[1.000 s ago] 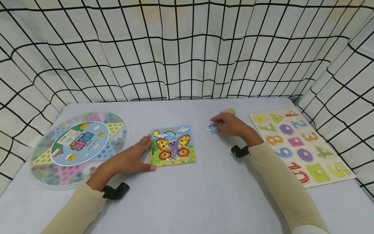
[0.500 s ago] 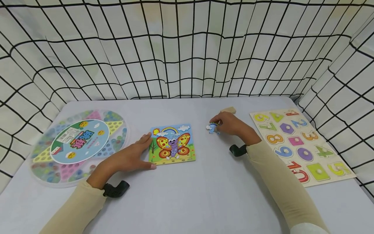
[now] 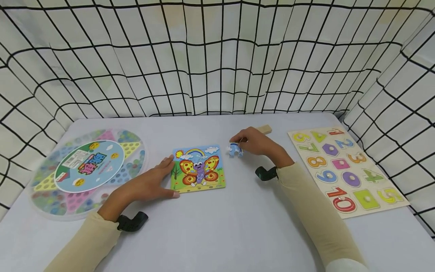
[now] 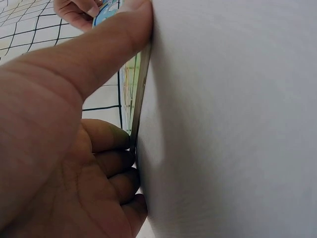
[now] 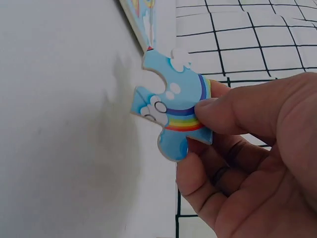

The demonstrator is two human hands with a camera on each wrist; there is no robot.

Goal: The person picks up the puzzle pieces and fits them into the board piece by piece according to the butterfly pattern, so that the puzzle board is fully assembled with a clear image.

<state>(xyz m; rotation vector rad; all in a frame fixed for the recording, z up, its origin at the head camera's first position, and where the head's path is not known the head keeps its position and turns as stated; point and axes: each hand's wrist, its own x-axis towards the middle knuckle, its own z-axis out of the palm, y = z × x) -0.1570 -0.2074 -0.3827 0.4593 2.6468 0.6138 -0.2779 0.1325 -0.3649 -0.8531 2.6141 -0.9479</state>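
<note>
In the head view a square butterfly puzzle board (image 3: 198, 169) lies on the table, left of centre. My left hand (image 3: 149, 184) rests along its left side, fingers fairly extended against the edge and thumb at the near corner. In the left wrist view the thumb and fingertips touch the board's edge (image 4: 141, 94). Right of the board, my right hand (image 3: 259, 143) pinches a blue jigsaw piece (image 5: 173, 99) with a rainbow and clouds, held between thumb and fingers above the table. Part of the board (image 5: 143, 22) shows beyond the piece in the right wrist view.
A round Chinese checkers set (image 3: 73, 202) with a blue label lies at the left. A wooden number and shape board (image 3: 370, 196) lies at the right. Behind my right hand is a small pale wooden block (image 3: 266, 129). Black-lined white netting (image 3: 217, 56) rises behind the table.
My right hand has taken up the blue jigsaw piece from the table and moved left with it toward the butterfly board. The left hand stays beside the board.
</note>
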